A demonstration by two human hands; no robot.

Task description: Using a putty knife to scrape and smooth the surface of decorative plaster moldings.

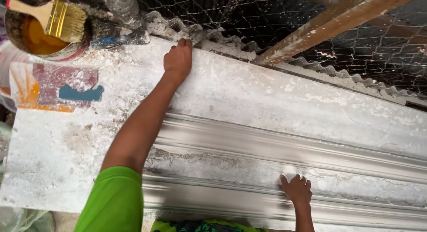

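Plaster moulding (pixel 284 169), long, grey-white and ridged, lies along the near side of the white, dust-caked desk (pixel 49 156). Left hand (pixel 178 58) reaches to the desk's far edge, fingers curled over it beside crumbled plaster, gripping nothing loose. Right hand (pixel 297 189) rests flat and spread on the moulding's lower band, holding nothing. A paintbrush (pixel 53 16) lies across a tub of orange liquid (pixel 35 38) at the far left corner, before wire mesh (pixel 267 14).

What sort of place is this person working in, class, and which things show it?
Probably a rough outdoor plaster-moulding workshop: a long grey ridged cornice mould lies on a plaster-crusted slab, a brush rests on a pot of orange liquid, and wire mesh runs behind.
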